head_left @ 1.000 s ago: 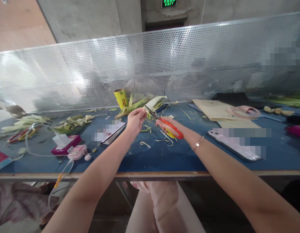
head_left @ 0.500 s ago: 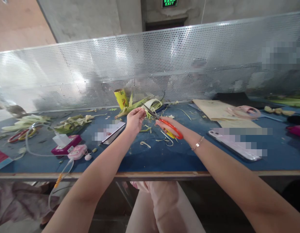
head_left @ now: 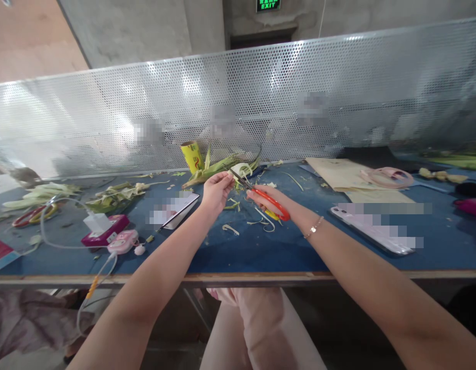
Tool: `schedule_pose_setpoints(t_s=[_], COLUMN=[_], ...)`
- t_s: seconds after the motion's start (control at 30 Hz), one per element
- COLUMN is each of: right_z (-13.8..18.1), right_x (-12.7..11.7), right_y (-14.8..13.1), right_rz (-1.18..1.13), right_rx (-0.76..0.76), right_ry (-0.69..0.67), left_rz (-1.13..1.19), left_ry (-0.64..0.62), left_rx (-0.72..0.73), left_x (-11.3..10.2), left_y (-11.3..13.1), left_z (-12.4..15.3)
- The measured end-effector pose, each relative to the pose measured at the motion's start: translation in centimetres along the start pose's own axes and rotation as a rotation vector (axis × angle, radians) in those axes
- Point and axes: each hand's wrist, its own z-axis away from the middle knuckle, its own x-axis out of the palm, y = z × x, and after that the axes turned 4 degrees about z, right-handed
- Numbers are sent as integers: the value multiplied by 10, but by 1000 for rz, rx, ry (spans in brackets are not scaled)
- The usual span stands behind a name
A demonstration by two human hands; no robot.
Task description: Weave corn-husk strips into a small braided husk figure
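Observation:
My left hand (head_left: 217, 191) is closed in a pinch on a pale strip of corn husk (head_left: 243, 167), which curls away over the table. My right hand (head_left: 261, 196) grips a pair of scissors (head_left: 285, 211) with red and yellow handles. Their dark blades point up and left, against the strip close to my left fingertips. Whether the blades are fully closed is hard to make out. Behind my hands lie green corn husks (head_left: 218, 168) beside a yellow cardboard tube (head_left: 191, 155). Thin husk scraps (head_left: 230, 229) are scattered on the blue tabletop below.
One phone (head_left: 181, 211) lies left of my hands, another (head_left: 370, 231) to the right. Further left are a purple power block (head_left: 120, 222) with cables, more husks (head_left: 118, 197) and other scissors (head_left: 27, 216). Brown paper (head_left: 334, 174) lies right; a perforated metal screen (head_left: 261, 103) borders the back.
My left hand has shifted slightly right, towards the scissors. The husk strip's curl sits a little lower and tighter. My right hand stays nearly in place.

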Motion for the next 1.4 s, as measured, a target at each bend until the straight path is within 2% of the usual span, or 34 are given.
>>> schedule_pose_setpoints(t_s=[0.3, 0.5, 0.83, 1.0, 1.1, 1.4], right_z=[4, -4, 1, 0, 1, 6], right_x=[-1, 1, -3, -3, -3, -8], right_y=[-17, -4, -11, -6, -8, -19], right_rz=[147, 130, 135, -30, -78, 3], right_rx=[-39, -64, -38, -8, 6, 14], right_ry=[69, 111, 26, -34, -32, 27], left_rz=[1, -6, -39, -30, -39, -20], left_ry=[24, 37, 24, 2, -20, -41], left_rx=[1, 0, -51, -61, -79, -126], left_x=[-1, -2, -1, 2, 1, 1], left_y=[0, 0, 1, 0, -1, 1], left_z=[-1, -2, -1, 1, 2, 1])
